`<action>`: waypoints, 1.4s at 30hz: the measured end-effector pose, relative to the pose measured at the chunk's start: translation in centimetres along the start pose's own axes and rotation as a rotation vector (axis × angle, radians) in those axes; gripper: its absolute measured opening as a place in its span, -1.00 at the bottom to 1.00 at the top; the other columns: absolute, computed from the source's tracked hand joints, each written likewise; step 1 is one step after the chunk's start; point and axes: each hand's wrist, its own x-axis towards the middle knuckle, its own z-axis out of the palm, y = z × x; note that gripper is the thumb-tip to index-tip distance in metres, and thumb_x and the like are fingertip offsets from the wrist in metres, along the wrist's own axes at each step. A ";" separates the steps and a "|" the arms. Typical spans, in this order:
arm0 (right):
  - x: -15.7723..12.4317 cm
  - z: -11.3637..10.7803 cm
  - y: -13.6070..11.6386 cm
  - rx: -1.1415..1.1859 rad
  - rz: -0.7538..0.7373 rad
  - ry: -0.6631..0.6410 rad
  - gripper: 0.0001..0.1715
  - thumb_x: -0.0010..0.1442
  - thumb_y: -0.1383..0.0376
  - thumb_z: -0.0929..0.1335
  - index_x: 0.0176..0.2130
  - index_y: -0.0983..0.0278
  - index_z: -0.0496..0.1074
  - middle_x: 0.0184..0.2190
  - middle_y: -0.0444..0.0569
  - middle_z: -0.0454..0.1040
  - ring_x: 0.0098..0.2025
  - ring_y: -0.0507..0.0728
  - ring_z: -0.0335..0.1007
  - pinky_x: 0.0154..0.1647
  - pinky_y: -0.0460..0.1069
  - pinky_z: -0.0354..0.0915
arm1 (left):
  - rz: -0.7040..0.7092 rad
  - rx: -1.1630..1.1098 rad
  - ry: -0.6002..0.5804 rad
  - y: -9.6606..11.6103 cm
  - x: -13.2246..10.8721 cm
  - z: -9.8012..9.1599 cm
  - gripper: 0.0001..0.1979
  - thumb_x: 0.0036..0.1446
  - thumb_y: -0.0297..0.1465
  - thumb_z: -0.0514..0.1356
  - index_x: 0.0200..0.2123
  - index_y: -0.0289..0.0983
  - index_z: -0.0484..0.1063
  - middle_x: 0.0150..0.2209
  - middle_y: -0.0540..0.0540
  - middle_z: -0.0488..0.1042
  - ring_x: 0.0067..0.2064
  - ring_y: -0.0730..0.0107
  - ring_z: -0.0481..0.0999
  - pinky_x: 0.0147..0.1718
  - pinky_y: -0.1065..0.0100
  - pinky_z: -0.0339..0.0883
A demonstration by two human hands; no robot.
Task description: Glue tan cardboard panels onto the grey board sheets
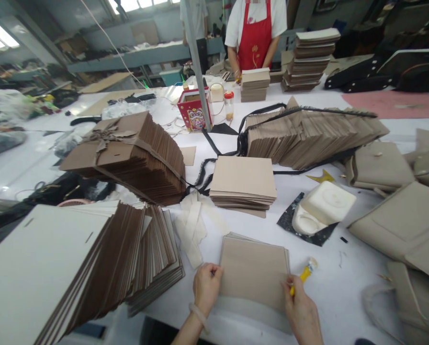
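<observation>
A flat beige panel (254, 273) lies on a few like pieces at the front of the white table. My left hand (206, 285) is closed on its left edge, fingertips pinched there. At the opposite edge, my right hand (300, 306) is closed around a yellow-handled brush (305, 274), its bristles pointing away from me, and its fingertips touch the panel's side. Beyond the panel sits a neat stack of beige panels (243, 177). Pale cloth strips (193, 227) lie to the left of it. A white plastic container (324, 206) rests on a dark scrap to the right.
Large stacks of brown and white panels (49, 263) stand at left, with a tied brown bundle (128, 153) behind. A row of beige pieces (308, 134) lies far right. Beige bags (404, 230) crowd the right side. A person in a red apron (255, 38) stands across the table.
</observation>
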 end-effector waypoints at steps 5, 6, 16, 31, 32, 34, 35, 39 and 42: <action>0.0 0.5 0.4 -0.050 -0.013 -0.004 -0.64 0.33 0.02 0.09 -0.23 0.17 0.26 -0.59 -0.11 0.42 -0.59 0.21 0.43 -0.60 -0.01 0.19 | -0.027 -0.009 -0.034 -0.1 0.3 0.1 -0.70 0.12 -0.20 0.10 -0.44 -0.25 0.53 -0.35 -0.14 0.59 -0.22 0.13 0.53 -0.23 0.26 0.24; -0.1 0.7 0.4 -0.065 -0.027 0.005 -0.63 0.34 0.03 0.08 -0.24 0.18 0.27 -0.58 -0.09 0.42 -0.58 0.21 0.43 -0.59 -0.01 0.18 | -0.034 -0.020 -0.050 -0.2 0.3 0.1 -0.70 0.12 -0.20 0.09 -0.43 -0.25 0.53 -0.35 -0.14 0.59 -0.22 0.13 0.53 -0.23 0.26 0.25; -0.6 1.1 0.0 -0.043 -0.089 0.114 -0.62 0.39 0.11 0.07 -0.23 0.23 0.30 -0.48 -0.01 0.50 -0.50 0.19 0.47 -0.51 -0.02 0.22 | -0.048 -0.121 -0.170 -2.3 1.6 0.8 -0.59 0.06 -0.05 0.08 -0.38 -0.25 0.55 -0.35 -0.12 0.61 -0.26 0.11 0.55 -0.25 0.27 0.33; -0.7 1.0 0.0 -0.079 -0.085 0.085 -0.61 0.39 0.10 0.05 -0.19 0.22 0.30 -0.47 -0.01 0.50 -0.47 0.19 0.48 -0.51 -0.02 0.21 | -0.009 -0.046 -0.164 -1.5 1.4 0.4 -0.64 0.10 -0.14 0.06 -0.40 -0.25 0.54 -0.37 -0.13 0.61 -0.27 0.12 0.56 -0.28 0.28 0.29; -0.7 1.0 0.0 -0.088 -0.085 0.091 -0.60 0.40 0.10 0.04 -0.19 0.22 0.30 -0.47 -0.01 0.49 -0.47 0.19 0.48 -0.51 -0.03 0.21 | -0.010 -0.045 -0.162 -1.4 1.4 0.4 -0.65 0.10 -0.15 0.06 -0.40 -0.26 0.54 -0.37 -0.12 0.61 -0.27 0.13 0.56 -0.29 0.29 0.29; -0.7 1.0 -0.1 -0.105 -0.087 0.092 -0.58 0.40 0.09 0.03 -0.18 0.23 0.30 -0.48 -0.01 0.49 -0.48 0.19 0.48 -0.52 -0.03 0.20 | -0.017 -0.043 -0.159 -1.4 1.4 0.4 -0.66 0.10 -0.17 0.07 -0.40 -0.26 0.54 -0.38 -0.12 0.61 -0.27 0.14 0.56 -0.29 0.30 0.29; -0.7 1.0 -0.1 -0.111 -0.087 0.091 -0.58 0.40 0.09 0.03 -0.18 0.24 0.30 -0.49 -0.02 0.49 -0.48 0.19 0.48 -0.53 -0.03 0.19 | -0.020 -0.044 -0.160 -1.4 1.4 0.3 -0.67 0.11 -0.18 0.07 -0.39 -0.26 0.54 -0.38 -0.12 0.61 -0.27 0.14 0.56 -0.29 0.30 0.29; -0.6 1.2 0.0 -0.123 -0.082 0.098 -0.57 0.40 0.08 0.03 -0.16 0.24 0.31 -0.50 -0.02 0.50 -0.50 0.18 0.47 -0.54 -0.03 0.18 | -0.030 -0.053 -0.184 -1.4 1.4 0.3 -0.68 0.13 -0.21 0.07 -0.38 -0.27 0.54 -0.36 -0.11 0.61 -0.24 0.16 0.56 -0.28 0.32 0.28; -0.6 1.5 0.3 -0.123 -0.077 0.100 -0.55 0.39 0.07 0.03 -0.16 0.24 0.32 -0.47 0.00 0.53 -0.49 0.19 0.48 -0.54 -0.03 0.18 | -0.043 -0.039 -0.190 -1.1 1.4 0.3 -0.69 0.15 -0.25 0.07 -0.36 -0.29 0.54 -0.34 -0.13 0.61 -0.24 0.18 0.56 -0.26 0.33 0.26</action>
